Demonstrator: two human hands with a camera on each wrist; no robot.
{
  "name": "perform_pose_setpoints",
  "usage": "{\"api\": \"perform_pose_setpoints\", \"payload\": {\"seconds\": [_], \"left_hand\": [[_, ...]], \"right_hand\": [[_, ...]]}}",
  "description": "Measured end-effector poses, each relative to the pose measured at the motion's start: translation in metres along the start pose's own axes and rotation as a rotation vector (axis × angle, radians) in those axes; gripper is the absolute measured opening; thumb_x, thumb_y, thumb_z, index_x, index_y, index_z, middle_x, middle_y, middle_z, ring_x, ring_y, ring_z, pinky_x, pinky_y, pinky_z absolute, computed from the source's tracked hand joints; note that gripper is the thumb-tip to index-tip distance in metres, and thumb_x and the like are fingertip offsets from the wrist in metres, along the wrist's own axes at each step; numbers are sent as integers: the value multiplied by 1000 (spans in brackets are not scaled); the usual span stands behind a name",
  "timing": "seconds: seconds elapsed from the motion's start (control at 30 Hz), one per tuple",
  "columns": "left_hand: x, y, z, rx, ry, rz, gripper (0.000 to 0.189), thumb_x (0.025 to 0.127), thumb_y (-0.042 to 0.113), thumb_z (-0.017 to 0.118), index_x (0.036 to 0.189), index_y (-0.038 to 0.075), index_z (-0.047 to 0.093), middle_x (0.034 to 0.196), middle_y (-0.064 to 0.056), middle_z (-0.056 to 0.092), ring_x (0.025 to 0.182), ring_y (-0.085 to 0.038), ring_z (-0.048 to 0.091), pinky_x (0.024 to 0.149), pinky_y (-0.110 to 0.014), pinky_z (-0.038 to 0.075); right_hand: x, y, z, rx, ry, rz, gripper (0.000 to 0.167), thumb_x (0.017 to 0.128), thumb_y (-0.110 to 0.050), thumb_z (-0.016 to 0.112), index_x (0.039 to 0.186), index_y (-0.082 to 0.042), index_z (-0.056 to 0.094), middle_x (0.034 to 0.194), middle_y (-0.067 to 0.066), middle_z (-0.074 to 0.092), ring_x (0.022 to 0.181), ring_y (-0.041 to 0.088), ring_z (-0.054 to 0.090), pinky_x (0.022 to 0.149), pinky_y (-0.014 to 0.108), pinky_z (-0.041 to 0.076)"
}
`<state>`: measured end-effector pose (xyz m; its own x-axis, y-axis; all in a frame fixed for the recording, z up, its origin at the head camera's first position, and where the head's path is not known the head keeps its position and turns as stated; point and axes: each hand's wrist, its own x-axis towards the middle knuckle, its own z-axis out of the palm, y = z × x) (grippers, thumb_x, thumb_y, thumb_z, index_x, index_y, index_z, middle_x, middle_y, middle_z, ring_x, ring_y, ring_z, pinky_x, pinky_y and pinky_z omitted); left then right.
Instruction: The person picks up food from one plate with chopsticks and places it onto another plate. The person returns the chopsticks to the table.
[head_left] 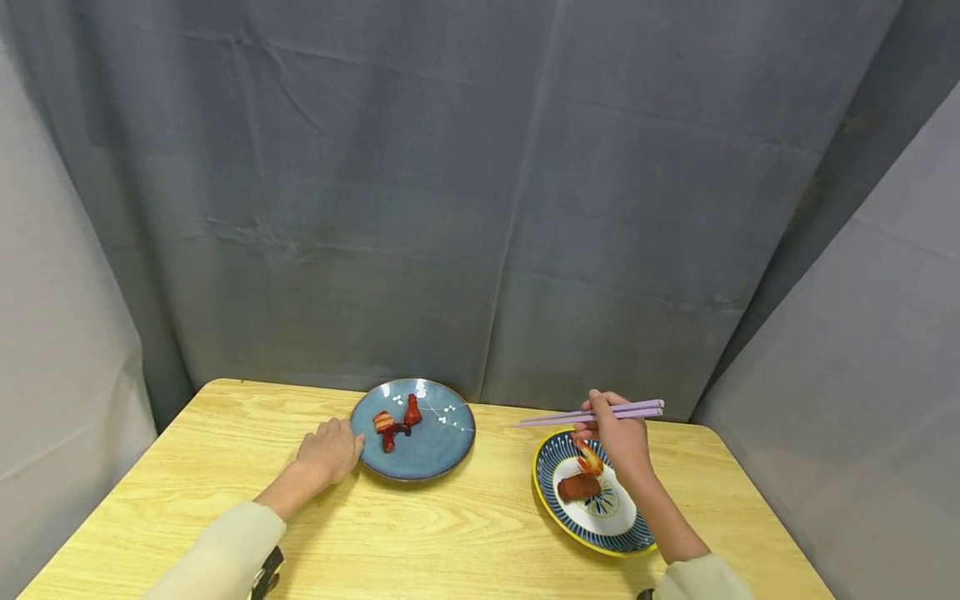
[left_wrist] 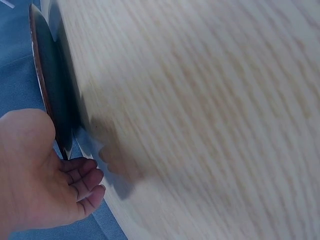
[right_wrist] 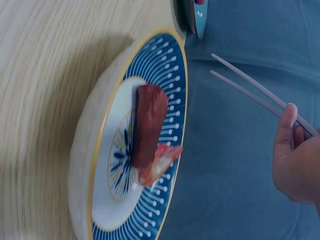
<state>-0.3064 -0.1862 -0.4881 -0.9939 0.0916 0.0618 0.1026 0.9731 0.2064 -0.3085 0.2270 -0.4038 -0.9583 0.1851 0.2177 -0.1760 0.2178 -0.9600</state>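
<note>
My left hand [head_left: 330,450] is at the left rim of a blue plate [head_left: 438,450] and holds it by the edge, the thumb over the rim. In the left wrist view the fingers [left_wrist: 87,180] curl below the plate's edge. On that plate lie small glossy red-brown meat pieces [head_left: 412,410] and a striped chunk like pork belly [head_left: 383,421]. My right hand [head_left: 618,429] holds a pair of lilac chopsticks [head_left: 555,419] above a yellow-rimmed patterned plate [head_left: 551,508]. Their tips point left, slightly apart with nothing between them. A shrimp [head_left: 589,458] and a brown meat block [head_left: 579,487] lie on this plate.
Both plates stand on a light wooden table [head_left: 420,542]. A grey curtain [head_left: 375,208] hangs behind its far edge, with pale curtains [head_left: 885,375] at both sides. Bare wood separates the two plates.
</note>
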Motion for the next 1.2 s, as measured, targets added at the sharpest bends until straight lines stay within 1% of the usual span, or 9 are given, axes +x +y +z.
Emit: {"api": "perform_pose_setpoints", "payload": {"seconds": [0.13, 0.27, 0.37, 0.5, 0.63, 0.8, 1.0, 1.13, 1.2], "left_hand": [[-1, 0, -1, 3, -2, 0, 41, 105, 27, 46, 109, -14, 52, 91, -19, 49, 94, -39, 54, 81, -56, 47], [-1, -1, -1, 0, -8, 0, 42, 105, 27, 46, 110, -14, 52, 92, -20, 49, 95, -39, 54, 82, -56, 47], [-1, -1, -1, -4, -9, -3, 42, 105, 27, 46, 110, -14, 52, 91, -19, 49, 95, -39, 54, 82, -56, 47], [1, -2, 0, -8, -1, -4, 41, 105, 27, 46, 108, -13, 51, 91, -19, 49, 95, -39, 54, 82, -56, 47], [2, -2, 2, -18, -2, -2, 42, 105, 28, 45, 109, -13, 52, 92, -19, 50, 96, -40, 54, 83, -57, 46], [0, -2, 1, -16, -9, -8, 42, 105, 28, 46, 110, -14, 52, 92, -20, 50, 97, -40, 54, 83, -57, 46], [-1, 0, 1, -13, -3, -5, 42, 104, 27, 47, 111, -14, 52, 93, -20, 51, 97, -40, 55, 83, -57, 46], [0, 2, 1, -14, -9, -9, 43, 105, 28, 46, 112, -14, 53, 94, -21, 52, 99, -40, 55, 84, -57, 46], [0, 3, 1, -15, -9, -9, 44, 105, 28, 47, 113, -15, 53, 96, -21, 52, 100, -41, 55, 84, -58, 47]], "right_hand": [[0, -5, 11, 19, -16, 9, 37, 105, -25, 53, 94, 10, 62, 73, 16, 66, 58, 16, 67, 53, 26, 55], [0, -6, 23, 2, -14, 30, 36, 105, -27, 52, 93, 6, 63, 69, 14, 67, 55, 15, 66, 46, 22, 48], [1, -6, 33, 15, -23, 17, 36, 105, -27, 53, 93, 5, 64, 74, 17, 67, 58, 15, 67, 50, 23, 52], [1, -5, 49, 59, -33, -11, 37, 105, -25, 53, 92, 7, 63, 81, 23, 65, 61, 14, 67, 59, 28, 58], [-1, -3, 63, 87, -34, -3, 36, 105, -24, 53, 92, 7, 64, 81, 22, 65, 60, 12, 66, 58, 26, 57], [-2, 1, 77, 126, -39, -4, 36, 104, -22, 54, 93, 11, 62, 85, 25, 64, 59, 12, 66, 58, 26, 57], [-2, 2, 88, 191, -62, 13, 33, 105, -20, 52, 90, 9, 62, 86, 24, 63, 60, 12, 65, 57, 24, 56], [-2, 1, 94, 232, -63, 30, 35, 105, -18, 52, 94, 14, 60, 83, 23, 64, 59, 12, 65, 56, 23, 56], [-2, -1, 98, 254, -62, 32, 34, 105, -17, 52, 93, 14, 60, 81, 22, 64, 58, 11, 65, 56, 24, 56]]}}
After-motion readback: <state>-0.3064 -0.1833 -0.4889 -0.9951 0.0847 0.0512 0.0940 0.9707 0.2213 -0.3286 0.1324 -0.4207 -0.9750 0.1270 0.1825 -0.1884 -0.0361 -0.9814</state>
